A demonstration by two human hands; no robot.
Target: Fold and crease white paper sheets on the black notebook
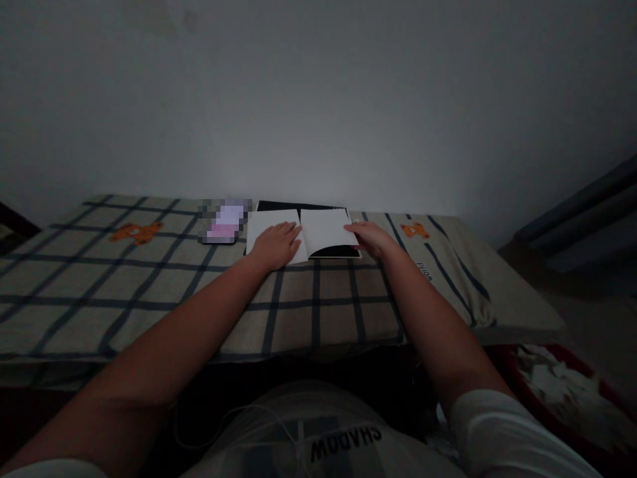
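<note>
A white sheet of paper (326,229) with a crease down its middle lies opened out over a dark, light-edged flat board or book (298,205). My left hand (279,244) rests palm down on the paper's left half, its fingers stretched out near the crease. At the right edge of the sheet, my right hand (369,237) pinches the paper, thumb on top. Its other fingers are partly hidden, so whether they also touch the dark board beneath is unclear.
A plaid cloth (239,282) covers the table, which stands against a pale wall (318,99). Left of the paper lies a phone (226,222) with its lit screen blurred out. On the floor at lower right, a red bin (557,392) holds crumpled white paper.
</note>
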